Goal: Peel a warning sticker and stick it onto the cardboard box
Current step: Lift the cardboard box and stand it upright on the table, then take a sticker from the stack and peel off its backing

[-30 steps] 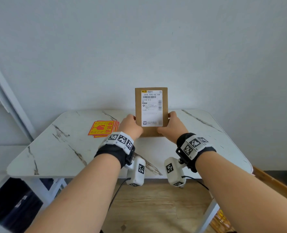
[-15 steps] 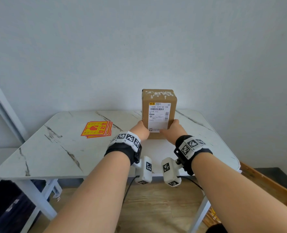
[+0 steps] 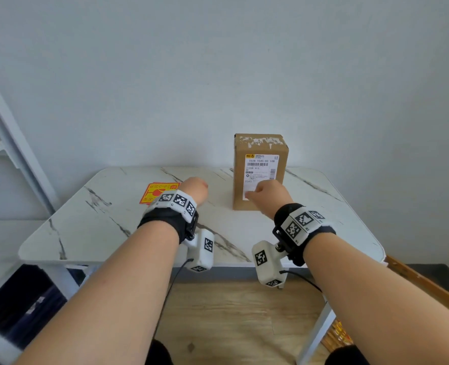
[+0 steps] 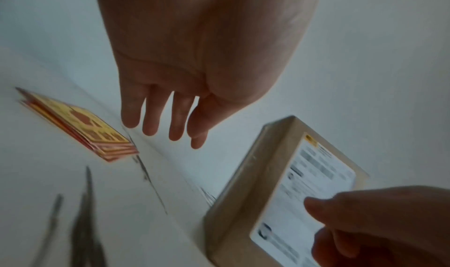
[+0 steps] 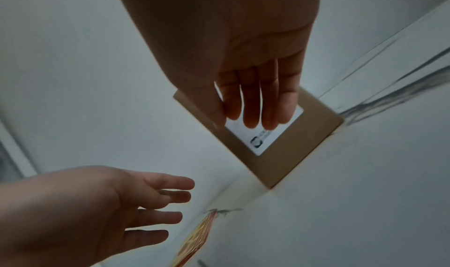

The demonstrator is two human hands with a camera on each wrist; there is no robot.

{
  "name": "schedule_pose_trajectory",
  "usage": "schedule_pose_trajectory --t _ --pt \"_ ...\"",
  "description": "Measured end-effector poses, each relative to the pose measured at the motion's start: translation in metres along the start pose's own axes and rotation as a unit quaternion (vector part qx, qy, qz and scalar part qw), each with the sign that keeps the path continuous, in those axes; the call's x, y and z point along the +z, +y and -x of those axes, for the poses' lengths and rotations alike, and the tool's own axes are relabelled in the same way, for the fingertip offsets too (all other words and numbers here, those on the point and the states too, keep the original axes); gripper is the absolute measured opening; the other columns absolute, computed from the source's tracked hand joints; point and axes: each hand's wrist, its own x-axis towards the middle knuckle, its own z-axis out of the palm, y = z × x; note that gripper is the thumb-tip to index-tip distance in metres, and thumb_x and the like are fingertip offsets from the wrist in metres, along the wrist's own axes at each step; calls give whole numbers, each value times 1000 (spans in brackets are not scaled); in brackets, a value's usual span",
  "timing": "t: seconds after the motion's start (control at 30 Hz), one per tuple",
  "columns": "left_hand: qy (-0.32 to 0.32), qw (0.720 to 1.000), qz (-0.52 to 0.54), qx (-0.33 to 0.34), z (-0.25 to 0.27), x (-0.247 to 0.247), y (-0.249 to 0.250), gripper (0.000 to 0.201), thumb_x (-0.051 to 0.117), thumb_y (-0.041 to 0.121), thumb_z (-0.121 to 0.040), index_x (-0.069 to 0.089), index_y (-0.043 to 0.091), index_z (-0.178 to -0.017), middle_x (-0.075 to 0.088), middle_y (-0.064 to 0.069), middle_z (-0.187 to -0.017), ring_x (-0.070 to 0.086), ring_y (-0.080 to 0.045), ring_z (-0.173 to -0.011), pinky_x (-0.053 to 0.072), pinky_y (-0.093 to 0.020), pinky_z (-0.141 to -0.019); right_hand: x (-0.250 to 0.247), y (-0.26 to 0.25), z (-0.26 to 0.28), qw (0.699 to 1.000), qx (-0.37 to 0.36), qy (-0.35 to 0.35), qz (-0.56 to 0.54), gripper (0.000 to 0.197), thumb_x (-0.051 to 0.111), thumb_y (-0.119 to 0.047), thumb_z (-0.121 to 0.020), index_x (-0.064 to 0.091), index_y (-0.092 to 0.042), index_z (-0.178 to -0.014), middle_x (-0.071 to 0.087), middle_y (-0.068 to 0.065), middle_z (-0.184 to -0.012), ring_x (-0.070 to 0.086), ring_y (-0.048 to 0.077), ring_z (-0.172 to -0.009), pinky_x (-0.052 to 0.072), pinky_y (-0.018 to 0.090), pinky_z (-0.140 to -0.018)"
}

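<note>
A brown cardboard box [image 3: 260, 148] with a white shipping label [image 3: 261, 167] stands upright on the marble table [image 3: 107, 227], right of middle. Neither hand touches it. My right hand [image 3: 268, 193] hovers just in front of its label face, fingers straight and relaxed [image 5: 253, 105]. My left hand [image 3: 194, 189] is to the left of the box, above the table, fingers spread and empty [image 4: 165, 117]. A small stack of yellow and red warning stickers [image 3: 157, 193] lies flat at the back left, partly behind my left wrist [image 4: 80, 121].
A pale wall rises directly behind the table. A white shelf frame [image 3: 10, 143] stands at the far left. Wooden floor [image 3: 231, 320] shows under the table's front edge, with a wooden board [image 3: 428, 283] at the right.
The box has been set down upright on the table and both hands have let go. My left hand has moved left toward the stickers; my right hand has drawn back slightly.
</note>
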Motion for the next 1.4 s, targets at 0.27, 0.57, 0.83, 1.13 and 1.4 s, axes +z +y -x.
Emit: schedule_pose_trajectory --t 0.27,0.57,0.83,1.13,1.4 --pt "-34 992 -101 -70 -6 -23 -68 42 34 5 -100 48 4 -140 46 -13 -148 45 -29 -135 33 -35 -112 57 -73 -13 992 -86 -94 24 25 56 -25 -93 64 -8 -110 68 8 -107 62 24 -97 49 30 -77" --pt "-64 977 -185 -90 -34 -18 -114 45 38 13 -98 39 5 -143 36 -13 -147 33 -29 -137 26 -36 -112 127 -122 -68 962 -103 -171 188 23 48 -20 -94 64 -4 -94 50 2 -69 53 21 -68 37 25 -51" --pt "-94 985 -133 -65 -40 -9 -129 51 41 10 -96 38 14 -147 42 -14 -149 44 -33 -134 38 -37 -110 160 -117 -86 963 -69 -168 196 27 51 -28 -90 45 -16 -67 55 6 -81 53 24 -72 42 30 -62" --pt "-80 992 -91 -38 -35 -10 -131 51 40 8 -96 44 22 -145 36 -12 -152 39 -32 -137 39 -34 -109 159 -112 -83 993 11 -106 52 11 59 -22 -88 58 -11 -88 59 7 -88 54 26 -80 40 29 -67" --pt "-60 997 -22 -47 -32 -14 -131 46 38 5 -98 47 11 -143 41 -14 -151 41 -30 -137 34 -37 -114 146 -115 -71 998 2 -54 -40 31 55 -5 -89 53 -4 -120 65 14 -114 62 32 -106 44 31 -75"
